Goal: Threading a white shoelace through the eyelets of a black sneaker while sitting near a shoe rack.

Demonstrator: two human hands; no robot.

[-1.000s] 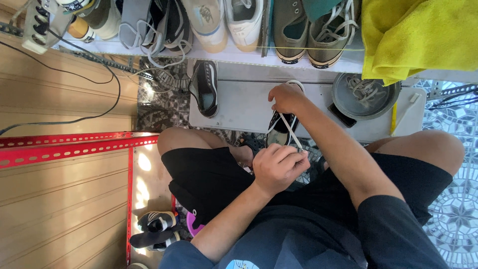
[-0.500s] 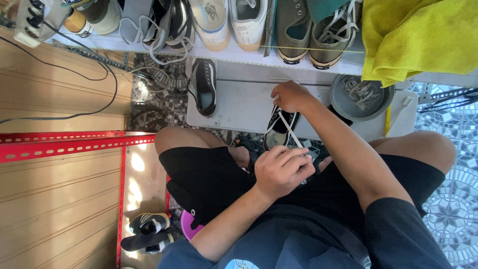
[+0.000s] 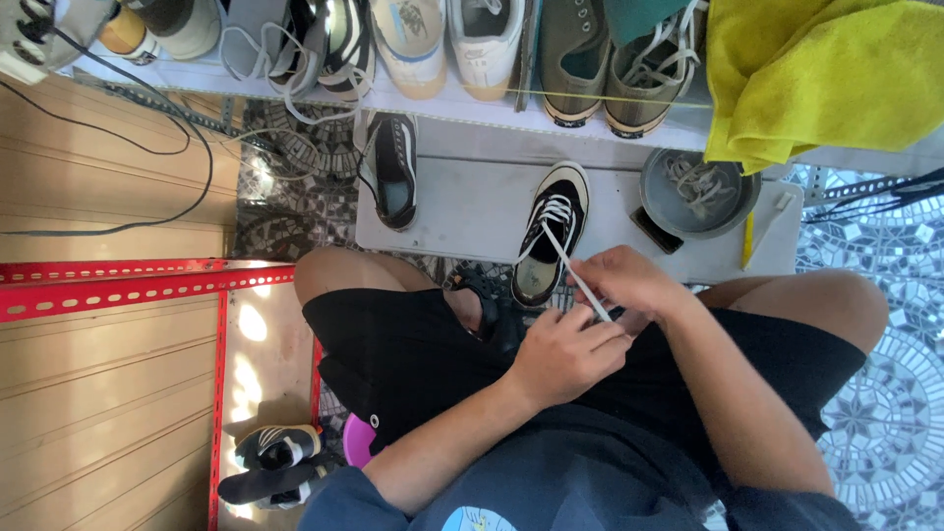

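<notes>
Both my left hand (image 3: 565, 354) and right hand (image 3: 629, 280) pinch the white flat shoelace (image 3: 568, 261); I pull it taut, straight back from the black-and-white canvas sneaker (image 3: 551, 231) ahead.

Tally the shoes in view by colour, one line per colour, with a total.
Black shoes with white trim: 3 — one being laced, one on the grey board, one on the shelf
White shoes: 2
Olive-green shoes: 2
Total: 7
</notes>
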